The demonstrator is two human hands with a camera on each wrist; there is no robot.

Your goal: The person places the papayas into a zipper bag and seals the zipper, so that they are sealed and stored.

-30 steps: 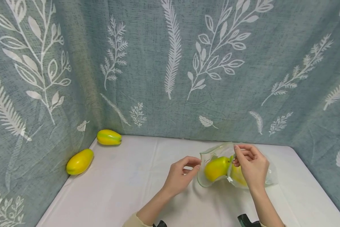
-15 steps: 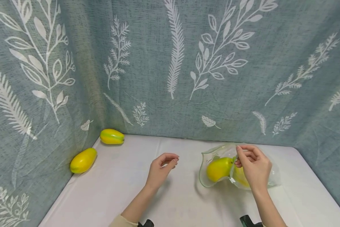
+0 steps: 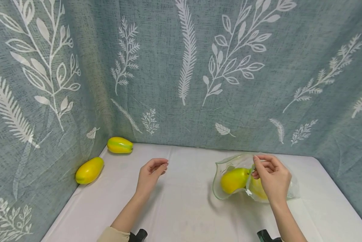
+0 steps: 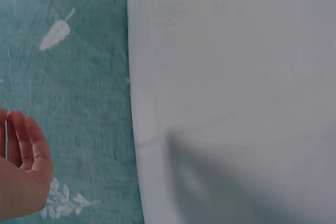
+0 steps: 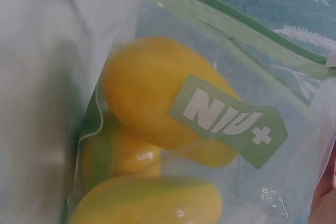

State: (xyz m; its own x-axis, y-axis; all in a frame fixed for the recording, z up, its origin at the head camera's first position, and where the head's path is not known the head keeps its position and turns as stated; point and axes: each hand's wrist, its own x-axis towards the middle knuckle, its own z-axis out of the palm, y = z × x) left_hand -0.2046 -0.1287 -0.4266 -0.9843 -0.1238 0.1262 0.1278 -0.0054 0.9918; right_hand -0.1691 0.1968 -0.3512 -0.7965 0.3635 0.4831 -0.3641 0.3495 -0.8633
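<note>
My right hand (image 3: 276, 178) pinches the rim of a clear zip bag (image 3: 293, 188) at the right of the table. Its mouth gapes toward the left. Inside lie yellow-green papayas; one papaya (image 3: 233, 180) shows through the mouth. Three are visible in the right wrist view, the uppermost papaya (image 5: 163, 93) behind a green printed label (image 5: 231, 121). Over the middle-left of the table, my left hand (image 3: 149, 176) is raised with relaxed, bent fingers and holds nothing. It also shows at the left edge of the left wrist view, palm and fingers (image 4: 23, 161) visible.
Two more papayas lie along the left side: one papaya (image 3: 120, 145) in the back corner and another papaya (image 3: 89, 170) nearer, by the curtain. A patterned blue-green curtain (image 3: 156, 67) borders the white table (image 3: 193, 208) at the back and both sides.
My left hand has left the bag's mouth and moved left across the table. The right hand stays on the bag's rim, and the view has shifted slightly.
</note>
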